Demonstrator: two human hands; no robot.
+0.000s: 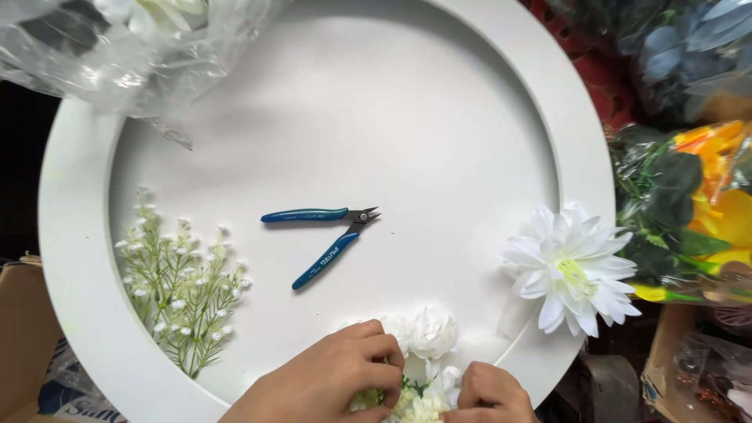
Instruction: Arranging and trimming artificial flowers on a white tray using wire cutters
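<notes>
At the bottom of the head view my left hand (333,380) and my right hand (489,395) both close on a cluster of small white artificial flowers (427,333) with green bits, pressed against the near rim of a large round white board (78,258). A big white many-petalled flower (572,266) lies on the board's right rim. A sprig of tiny white buds on green stems (180,286) lies at the left. Blue-handled wire cutters (325,235) lie open near the board's middle, away from both hands.
A clear plastic bag (117,47) with white flowers overlaps the board's top left. Wrapped bunches of yellow, orange and dark green artificial flowers (697,204) pile up at the right. Cardboard boxes (23,329) stand at the lower left and lower right.
</notes>
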